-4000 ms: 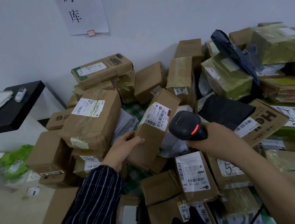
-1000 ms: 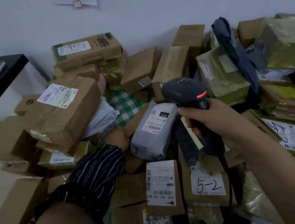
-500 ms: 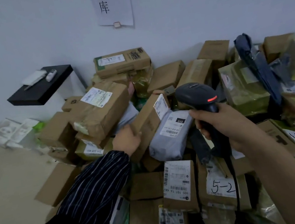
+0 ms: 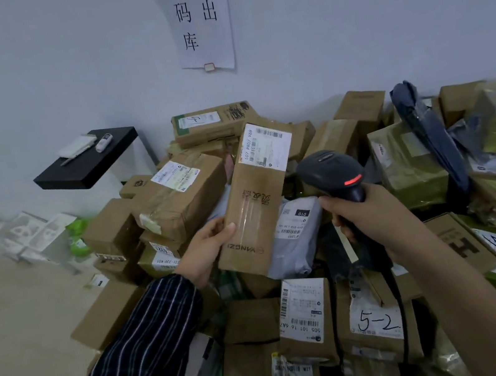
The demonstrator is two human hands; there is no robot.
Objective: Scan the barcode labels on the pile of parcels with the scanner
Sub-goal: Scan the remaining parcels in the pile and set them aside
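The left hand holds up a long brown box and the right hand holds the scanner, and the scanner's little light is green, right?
Almost. In the head view the light on the scanner glows red, not green. The rest holds: the left hand holds up the long brown box, and the right hand holds the scanner.

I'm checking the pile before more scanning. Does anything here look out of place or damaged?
A dark blue item, seemingly a folded umbrella, lies slanted across the parcels at the right; no label shows on it. The box in the left hand is held with its print upside down.
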